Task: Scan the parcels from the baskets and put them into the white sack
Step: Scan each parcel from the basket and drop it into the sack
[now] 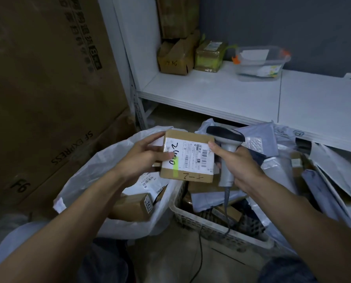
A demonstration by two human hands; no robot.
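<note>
Head view: left hand point(148, 155) grips parcel point(187, 156); right hand point(239, 162) grips scanner point(226, 148), thumb on parcel.

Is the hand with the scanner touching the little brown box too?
Touching. In the head view the right hand grips the scanner and its thumb tip rests on the box, at its right edge.

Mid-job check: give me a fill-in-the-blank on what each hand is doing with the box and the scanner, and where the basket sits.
The left hand holds a small brown cardboard box with a white ____ bearing barcodes.
The right hand grips a grey handheld barcode scanner while its ____ touches the box.
The white plastic mesh basket stands to the ____ of the open white sack.
Missing words: label; thumb; right.
</note>
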